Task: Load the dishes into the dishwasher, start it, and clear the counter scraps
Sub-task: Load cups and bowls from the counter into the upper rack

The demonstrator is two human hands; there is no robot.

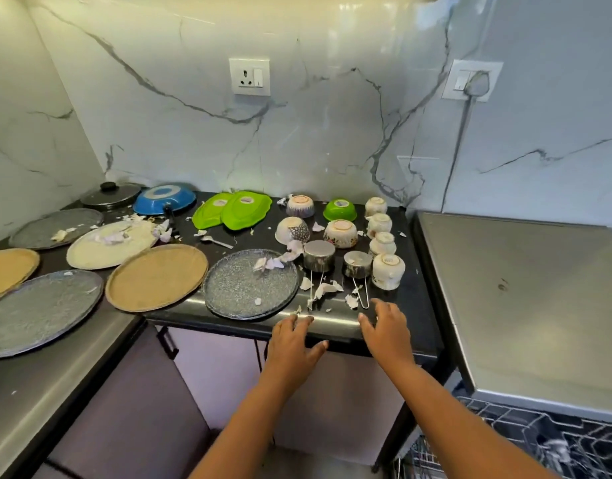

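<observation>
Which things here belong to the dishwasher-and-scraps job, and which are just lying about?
Job: speckled plate, steel cups, upturned bowls, blue pan, peel scraps, dishwasher rack.
Lying about: wall socket, switch plate.

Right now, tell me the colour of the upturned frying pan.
The round upturned frying pan is blue, black-handled; head view shows it.

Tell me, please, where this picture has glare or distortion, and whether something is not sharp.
In the head view, the wide lens bends the counter edge; soft glare sits on the marble backsplash near the top; the dishwasher rack in the lower right corner is smeared, while the central grey plate is sharp.
</observation>
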